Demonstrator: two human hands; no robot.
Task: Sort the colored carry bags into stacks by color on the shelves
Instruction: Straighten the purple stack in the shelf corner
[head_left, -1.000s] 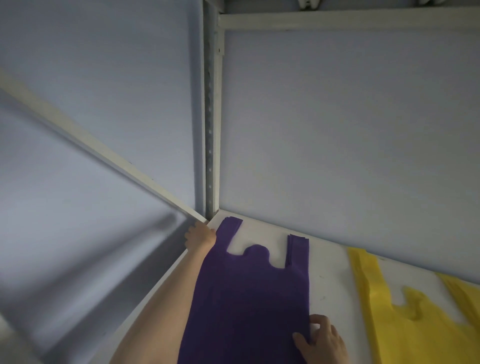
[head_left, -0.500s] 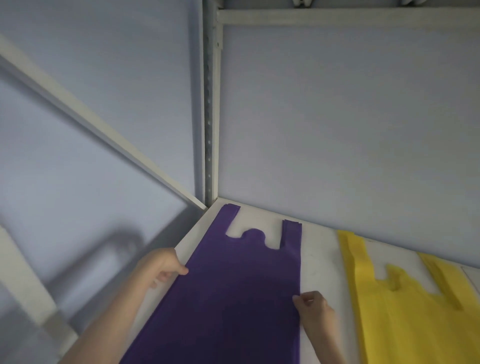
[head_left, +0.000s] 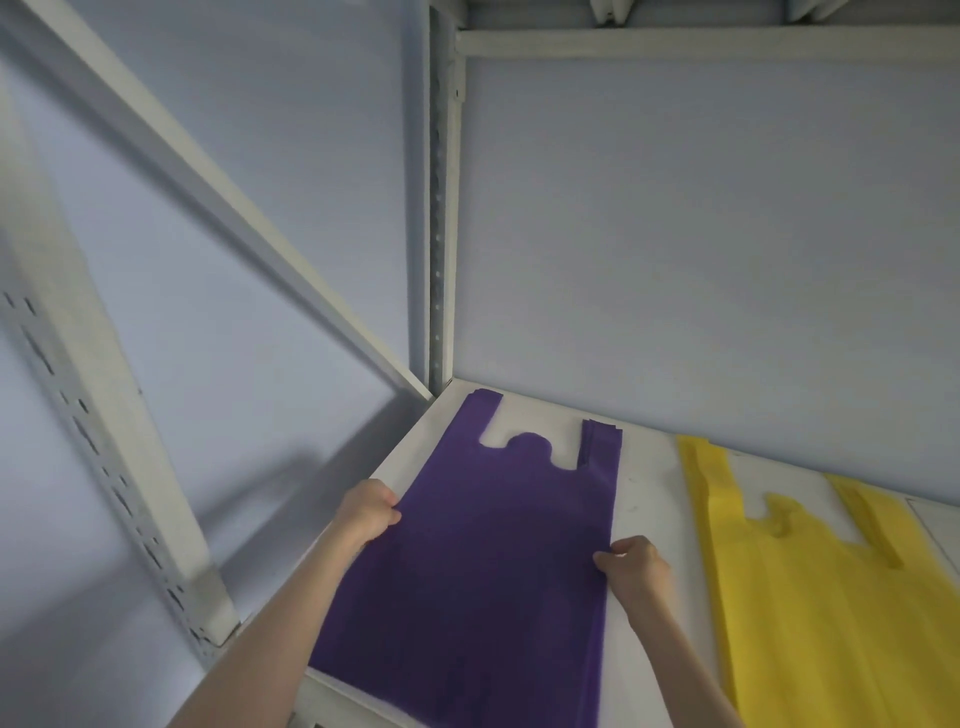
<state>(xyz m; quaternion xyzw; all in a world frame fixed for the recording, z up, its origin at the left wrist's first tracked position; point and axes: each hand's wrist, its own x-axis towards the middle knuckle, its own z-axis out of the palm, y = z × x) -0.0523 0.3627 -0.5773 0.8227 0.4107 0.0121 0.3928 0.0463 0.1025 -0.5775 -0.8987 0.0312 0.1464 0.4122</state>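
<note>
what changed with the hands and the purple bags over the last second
The left hand drew back from the far handle at the shelf corner to the left edge of the purple bags and now grips it. The right hand stayed at their right edge. The yellow bags lie unmoved on the shelf.

White shelf (head_left: 649, 483) — purple bags (head_left: 493, 545), yellow bags (head_left: 831, 597) side by side

Dim, soft light; blurred, warped left edge.
</note>
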